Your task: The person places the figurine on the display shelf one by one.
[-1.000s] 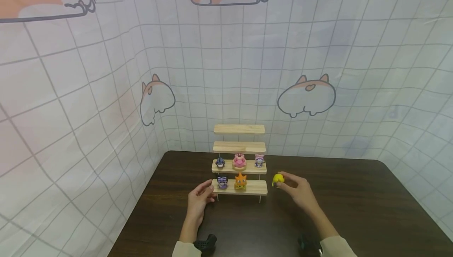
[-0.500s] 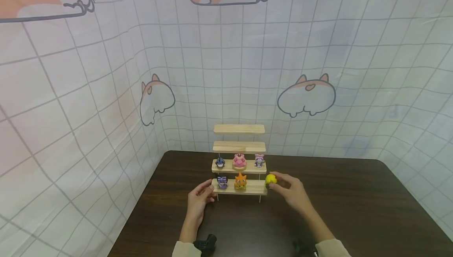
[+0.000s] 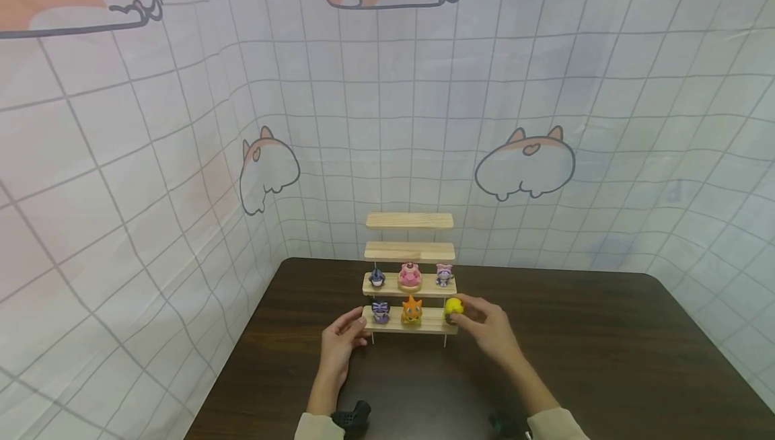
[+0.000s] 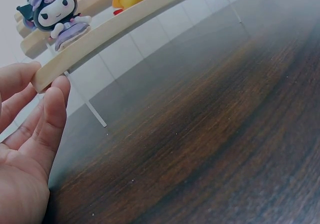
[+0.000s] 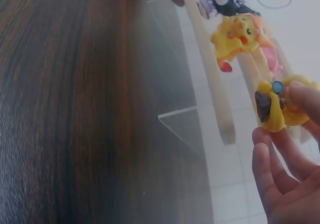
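A small yellow figurine (image 5: 280, 103) is pinched between the thumb and fingers of my right hand (image 3: 493, 332), at the right end of the lowest step of a wooden tiered shelf (image 3: 432, 322). In the right wrist view it is tilted, its dark base turned to the left. My left hand (image 3: 339, 346) grips the left end of that same step, fingers above and below the board (image 4: 65, 66). A purple-and-black figurine (image 4: 57, 16) stands near this hand. An orange-and-yellow figurine (image 3: 412, 311) stands mid-step.
One step higher stand a dark blue figurine (image 3: 377, 278), a pink figurine (image 3: 410, 278) and a pink-and-lilac figurine (image 3: 445, 275). Two bare boards (image 3: 409, 221) rise behind. Thin clear supports (image 4: 90, 103) hold the shelf on a dark wooden table (image 3: 605, 346); a printed curtain hangs behind.
My right hand has carried the yellow figurine leftward, from beside the shelf to the right end of its lowest step. My left hand has stayed on the board's left end.
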The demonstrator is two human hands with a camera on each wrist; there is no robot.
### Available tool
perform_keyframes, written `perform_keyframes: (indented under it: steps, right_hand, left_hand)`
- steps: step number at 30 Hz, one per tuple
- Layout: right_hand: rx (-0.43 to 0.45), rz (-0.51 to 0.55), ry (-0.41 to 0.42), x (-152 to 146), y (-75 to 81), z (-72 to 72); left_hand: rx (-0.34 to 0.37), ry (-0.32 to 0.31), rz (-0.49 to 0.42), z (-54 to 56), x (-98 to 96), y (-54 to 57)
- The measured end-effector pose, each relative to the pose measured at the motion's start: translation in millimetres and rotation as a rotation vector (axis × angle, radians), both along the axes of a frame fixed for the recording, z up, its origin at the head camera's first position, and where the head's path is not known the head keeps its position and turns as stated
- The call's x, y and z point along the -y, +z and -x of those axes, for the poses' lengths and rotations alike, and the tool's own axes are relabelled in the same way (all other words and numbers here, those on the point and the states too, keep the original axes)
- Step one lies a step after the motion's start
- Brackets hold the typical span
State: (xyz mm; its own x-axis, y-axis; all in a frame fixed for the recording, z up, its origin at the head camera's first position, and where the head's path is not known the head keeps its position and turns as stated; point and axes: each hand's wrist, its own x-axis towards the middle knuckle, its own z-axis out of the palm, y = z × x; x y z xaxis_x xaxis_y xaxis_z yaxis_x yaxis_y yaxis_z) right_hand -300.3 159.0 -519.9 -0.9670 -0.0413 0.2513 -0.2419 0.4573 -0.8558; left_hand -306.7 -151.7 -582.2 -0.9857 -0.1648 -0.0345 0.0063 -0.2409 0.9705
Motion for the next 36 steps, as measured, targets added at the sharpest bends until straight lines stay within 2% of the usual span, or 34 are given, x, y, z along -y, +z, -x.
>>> perform_keyframes:
  steps: [7, 36]
  right_hand:
    - [0.021, -0.030, -0.020, 7, -3.0, 2.9]
    - [-0.025, -0.036, -0.059, 18, -15.1, 9.5]
  left_hand:
    - [0.005, 0.002, 0.013, 0.1, -0.9, 1.8]
    - [0.005, 0.007, 0.020, -0.3, -0.6, 1.1]
